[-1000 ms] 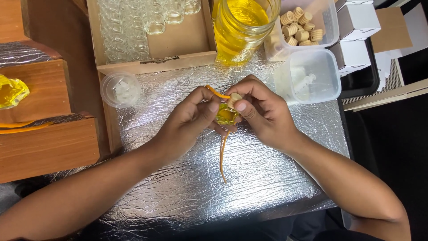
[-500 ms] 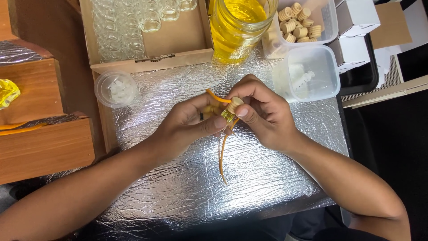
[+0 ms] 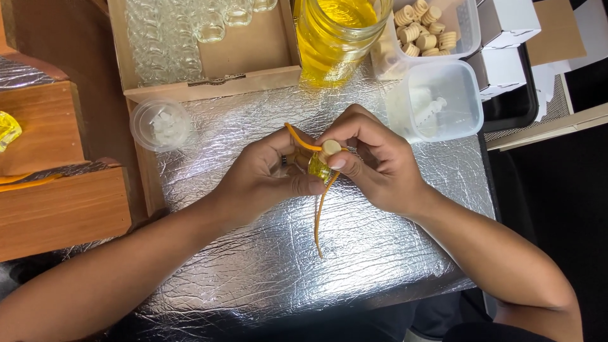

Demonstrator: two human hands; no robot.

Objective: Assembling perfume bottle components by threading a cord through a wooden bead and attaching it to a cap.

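At frame centre, your left hand (image 3: 269,174) and right hand (image 3: 373,161) are pinching a small corked bottle (image 3: 322,163) of yellow liquid; the orange cord (image 3: 320,215) may slip, or the bottle tip.

Cork stopper (image 3: 331,147) now showing atop small yellow bottle (image 3: 318,167); right hand (image 3: 373,158) fingertips shifted onto it.

My hands (image 3: 329,168) hide most of the vial (image 3: 320,168); I can't tell how the cord (image 3: 318,215) attaches. The jar (image 3: 339,31) and box (image 3: 202,50) are cut off at the top edge.
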